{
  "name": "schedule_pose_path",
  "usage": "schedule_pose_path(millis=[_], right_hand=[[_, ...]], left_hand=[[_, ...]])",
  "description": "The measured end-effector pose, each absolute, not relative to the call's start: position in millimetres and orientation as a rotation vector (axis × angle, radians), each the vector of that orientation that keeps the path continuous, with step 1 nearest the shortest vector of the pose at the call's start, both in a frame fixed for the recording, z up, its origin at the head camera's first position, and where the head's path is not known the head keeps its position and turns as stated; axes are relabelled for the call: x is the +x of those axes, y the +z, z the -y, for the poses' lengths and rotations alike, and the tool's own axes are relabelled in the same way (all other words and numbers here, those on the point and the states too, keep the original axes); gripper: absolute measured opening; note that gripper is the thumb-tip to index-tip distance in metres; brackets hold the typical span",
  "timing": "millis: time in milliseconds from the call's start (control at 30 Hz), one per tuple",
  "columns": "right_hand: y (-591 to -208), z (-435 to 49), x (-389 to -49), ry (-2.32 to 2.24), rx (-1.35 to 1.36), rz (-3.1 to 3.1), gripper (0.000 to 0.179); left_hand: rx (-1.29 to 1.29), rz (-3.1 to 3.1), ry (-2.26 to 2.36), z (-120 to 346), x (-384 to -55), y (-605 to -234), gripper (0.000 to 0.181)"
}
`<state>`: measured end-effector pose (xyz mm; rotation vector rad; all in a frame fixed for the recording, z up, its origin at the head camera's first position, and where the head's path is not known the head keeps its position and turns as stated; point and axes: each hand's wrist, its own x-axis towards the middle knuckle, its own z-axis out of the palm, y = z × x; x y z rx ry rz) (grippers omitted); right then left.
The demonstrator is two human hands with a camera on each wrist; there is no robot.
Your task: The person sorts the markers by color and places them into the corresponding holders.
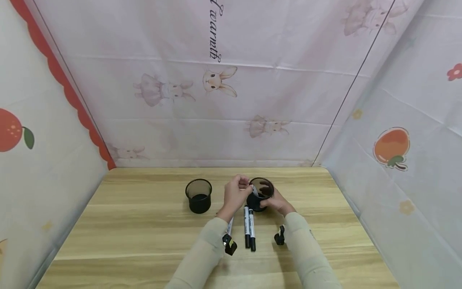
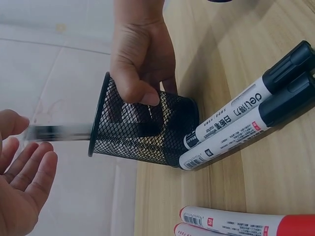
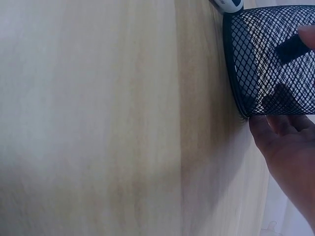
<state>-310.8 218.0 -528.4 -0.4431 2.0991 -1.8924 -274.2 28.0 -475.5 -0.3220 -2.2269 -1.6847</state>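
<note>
My right hand (image 1: 278, 201) grips a black mesh pen cup (image 2: 133, 148) round its side, thumb on the near face and fingers behind. The cup stands upright on the table. A black-and-white marker (image 2: 66, 132), streaked by motion blur, extends part way into the cup's mouth; its dark end (image 3: 291, 49) shows through the mesh. Above the rim is my left hand (image 2: 24, 199), its thumb and loosely spread fingers on either side of the marker's outer end. The left fingers look sharp while the marker is blurred.
Two black-capped whiteboard markers (image 1: 249, 228) lie side by side in front of the cup. Red-capped markers (image 2: 246, 223) lie to their left, partly under my left wrist in the head view. A second mesh cup (image 1: 199, 204) stands farther left. Printed cloth walls (image 1: 180, 140) border the table.
</note>
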Motion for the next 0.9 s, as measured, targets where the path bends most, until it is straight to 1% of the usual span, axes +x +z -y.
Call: schedule_pose_path(millis=[333, 633, 900], right_hand=[[-554.1, -222.8, -325.1, -1.874, -0.391, -2.203, 0.091], [-552.4, -221.5, -327.6, -1.881, -0.431, -2.193, 0.092], [-549.4, -221.5, -331.9, -1.853, -0.428, -2.189, 0.095]], left_hand=[[-0.330, 2.223, -1.684, -27.4, -274.6, -479.5, 0.019], [-0.313, 2.263, -1.693, -21.5, -274.9, -481.9, 0.020], [-0.298, 2.354, -1.693, -14.1, -270.2, -499.6, 0.020]])
